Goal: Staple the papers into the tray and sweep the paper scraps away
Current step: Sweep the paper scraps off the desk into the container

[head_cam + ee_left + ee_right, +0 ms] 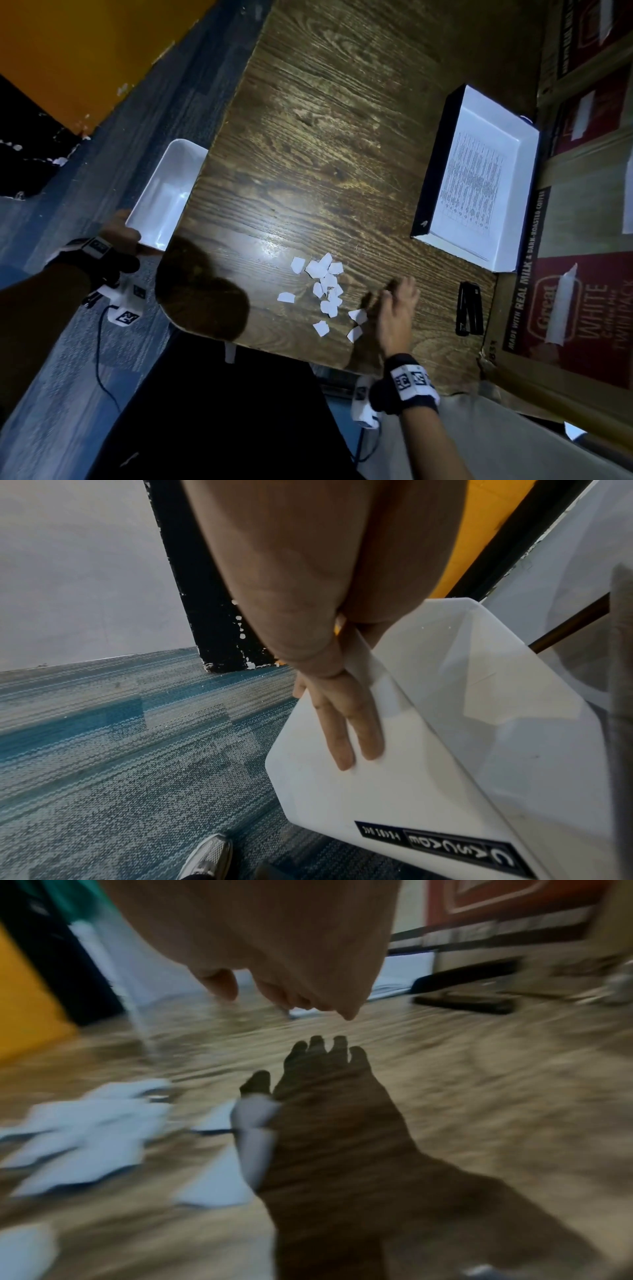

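Several white paper scraps [327, 291] lie clustered on the wooden table [325, 120]; in the right wrist view the scraps [85, 1131] are blurred. My right hand [395, 305] hovers just right of them with fingers loosely spread, holding nothing. My left hand [118, 233] grips the near end of a white bin [168, 192] held against the table's left edge, below the tabletop. Its fingers [346, 723] lie flat under the bin [462, 696]; the thumb is hidden. Printed papers [476, 185] lie in a dark-walled tray [433, 164] at the far right. A black stapler [469, 313] lies to the right of my right hand.
Cardboard boxes [582, 291] stand along the table's right side, close behind the tray and stapler. Blue carpet [68, 342] lies below the left edge, with a shoe [205, 859] on it. The far half of the table is bare wood.
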`<state>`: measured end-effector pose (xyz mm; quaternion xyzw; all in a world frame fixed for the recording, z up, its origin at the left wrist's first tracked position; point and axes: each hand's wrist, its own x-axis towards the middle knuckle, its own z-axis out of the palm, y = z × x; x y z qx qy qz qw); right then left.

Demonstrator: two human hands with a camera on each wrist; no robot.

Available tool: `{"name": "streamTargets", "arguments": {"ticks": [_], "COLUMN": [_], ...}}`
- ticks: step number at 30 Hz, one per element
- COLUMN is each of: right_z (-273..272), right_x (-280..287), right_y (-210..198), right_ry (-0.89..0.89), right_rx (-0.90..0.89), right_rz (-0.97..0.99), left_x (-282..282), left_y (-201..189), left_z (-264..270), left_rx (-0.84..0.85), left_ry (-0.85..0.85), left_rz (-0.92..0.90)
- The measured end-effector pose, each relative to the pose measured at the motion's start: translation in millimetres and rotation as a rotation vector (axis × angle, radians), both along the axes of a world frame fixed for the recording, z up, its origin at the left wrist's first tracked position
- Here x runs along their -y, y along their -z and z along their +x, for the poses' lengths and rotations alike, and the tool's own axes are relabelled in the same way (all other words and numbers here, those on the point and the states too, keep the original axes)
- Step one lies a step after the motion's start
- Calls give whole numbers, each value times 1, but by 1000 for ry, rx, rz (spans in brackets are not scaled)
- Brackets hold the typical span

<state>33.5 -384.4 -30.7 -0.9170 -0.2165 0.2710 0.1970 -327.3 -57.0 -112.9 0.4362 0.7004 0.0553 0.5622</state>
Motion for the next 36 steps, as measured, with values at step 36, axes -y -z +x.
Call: {"name": "streamTargets", "arguments": {"ticks": [36], "right_z": [-3], "right_x": [-80], "right_y": [8], "right_ry": [-89], "right_rx": [-1074], "right_rz": [29], "left_x": [15], "left_y": [-19], "left_z": [10], "left_rx": [38], "left_ry": [8], "left_rz": [-73]}}
